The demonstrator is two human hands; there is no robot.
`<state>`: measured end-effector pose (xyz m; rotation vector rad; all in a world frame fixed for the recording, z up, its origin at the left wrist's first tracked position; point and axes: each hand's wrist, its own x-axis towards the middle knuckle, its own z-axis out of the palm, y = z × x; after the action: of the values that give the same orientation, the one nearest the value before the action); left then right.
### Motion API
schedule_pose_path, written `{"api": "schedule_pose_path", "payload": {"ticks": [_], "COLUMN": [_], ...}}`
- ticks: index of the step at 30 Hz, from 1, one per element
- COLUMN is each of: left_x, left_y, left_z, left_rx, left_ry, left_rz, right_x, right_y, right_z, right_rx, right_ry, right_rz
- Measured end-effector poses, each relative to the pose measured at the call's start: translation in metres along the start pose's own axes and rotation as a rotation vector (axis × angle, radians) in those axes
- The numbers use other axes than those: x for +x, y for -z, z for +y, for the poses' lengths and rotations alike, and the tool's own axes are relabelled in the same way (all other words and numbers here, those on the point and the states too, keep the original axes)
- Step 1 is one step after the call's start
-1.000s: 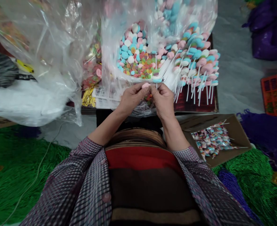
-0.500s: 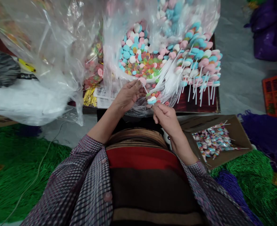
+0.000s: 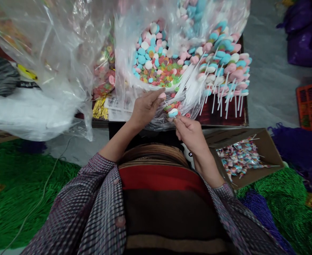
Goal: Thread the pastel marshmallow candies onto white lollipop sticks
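Observation:
Between thumb and fingers, my left hand [image 3: 146,108] pinches a pink candy [image 3: 162,95] at the upper end of a thin white stick. My right hand [image 3: 190,132] is closed on the lower end of that stick, most of which is covered by its fingers. Just above the right fingertips, a white and blue candy [image 3: 173,112] is threaded on the stick. Small gummy rings [image 3: 175,105] show right behind it, and I cannot tell which of them are on the stick. Loose pink, blue and white candies [image 3: 145,53] lie in an open plastic bag beyond my hands.
Finished candy skewers [image 3: 225,71] are piled at the table's right, beside a bundle of white sticks [image 3: 190,83]. Below right, a cardboard box [image 3: 271,152] holds wrapped skewers. Clear plastic bags [image 3: 65,71] cover the left side. An orange crate [image 3: 311,106] stands far right.
The pink candy is slightly closer to the white and blue one. My left fingers have turned and now reach over the top of the pink candy. My right hand has shifted slightly right.

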<state>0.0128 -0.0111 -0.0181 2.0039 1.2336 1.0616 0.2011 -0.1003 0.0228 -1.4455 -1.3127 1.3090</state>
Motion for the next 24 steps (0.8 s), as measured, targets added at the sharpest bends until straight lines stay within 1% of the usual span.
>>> {"api": "schedule_pose_path", "payload": {"ticks": [3, 6, 8, 11, 13, 15, 18, 20, 22, 24], "left_x": [-0.005, -0.013, -0.017, -0.020, -0.021, -0.023, -0.023, -0.018, -0.005, 0.015], "left_y": [0.001, -0.004, -0.009, -0.015, -0.018, -0.021, -0.023, -0.022, -0.021, -0.021], "left_z": [0.001, 0.001, 0.002, 0.003, 0.006, 0.011, 0.021, 0.024, 0.022, 0.014], "left_rx": [0.119, 0.119, 0.067, -0.055, -0.123, -0.167, -0.202, -0.226, -0.227, -0.146], "left_ry": [-0.110, -0.138, -0.097, 0.040, 0.126, 0.150, 0.107, 0.096, 0.093, 0.069], "left_rz": [-0.039, -0.004, 0.042, 0.088, 0.084, 0.059, -0.009, -0.069, -0.092, -0.073], "right_x": [0.000, 0.002, 0.003, 0.004, 0.005, 0.006, 0.011, 0.016, 0.021, 0.024], "right_y": [-0.001, -0.006, -0.010, -0.017, -0.019, -0.021, -0.021, -0.018, -0.012, -0.007], "right_z": [0.000, 0.003, 0.006, 0.008, 0.008, 0.009, 0.015, 0.020, 0.025, 0.027], "right_rx": [0.038, 0.057, 0.032, -0.054, -0.088, -0.078, 0.012, 0.126, 0.282, 0.423], "right_ry": [-0.037, -0.049, -0.026, 0.046, 0.080, 0.086, 0.054, 0.011, -0.033, -0.054], "right_rz": [0.009, 0.039, 0.063, 0.085, 0.082, 0.078, 0.090, 0.108, 0.158, 0.221]}}
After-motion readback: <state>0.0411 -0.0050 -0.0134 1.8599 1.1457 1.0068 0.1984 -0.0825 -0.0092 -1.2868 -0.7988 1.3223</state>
